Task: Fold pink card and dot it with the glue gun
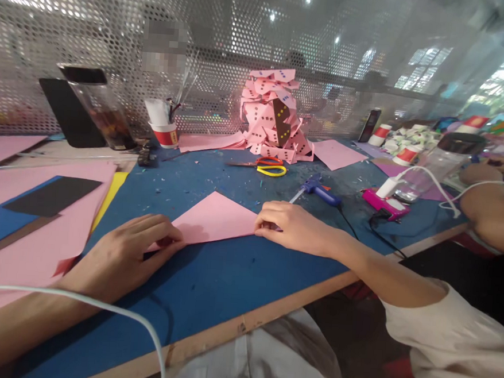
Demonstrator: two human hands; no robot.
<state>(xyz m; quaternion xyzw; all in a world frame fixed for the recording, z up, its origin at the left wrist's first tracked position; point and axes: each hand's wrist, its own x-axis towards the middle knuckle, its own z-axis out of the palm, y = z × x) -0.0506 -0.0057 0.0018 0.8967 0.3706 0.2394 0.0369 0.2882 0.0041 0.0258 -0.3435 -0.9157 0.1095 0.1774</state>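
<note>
A folded sheet of pink paper makes a triangle on the blue tabletop, its peak pointing away from me. My left hand pinches its left corner, with thumb and fingers pressed together. At the opposite corner, the fingers of my right hand are closed on the paper's edge. Just beyond my right hand lies a blue glue gun with a clear glue stick in it. Scissors with yellow and orange handles rest farther back, behind the paper's peak.
A stacked pink paper model with dark dots stands at the back. Pink sheets with black and blue pieces lie left. A bottle and a paper cup stand behind. Another person's arm is at right; a white cable crosses my left forearm.
</note>
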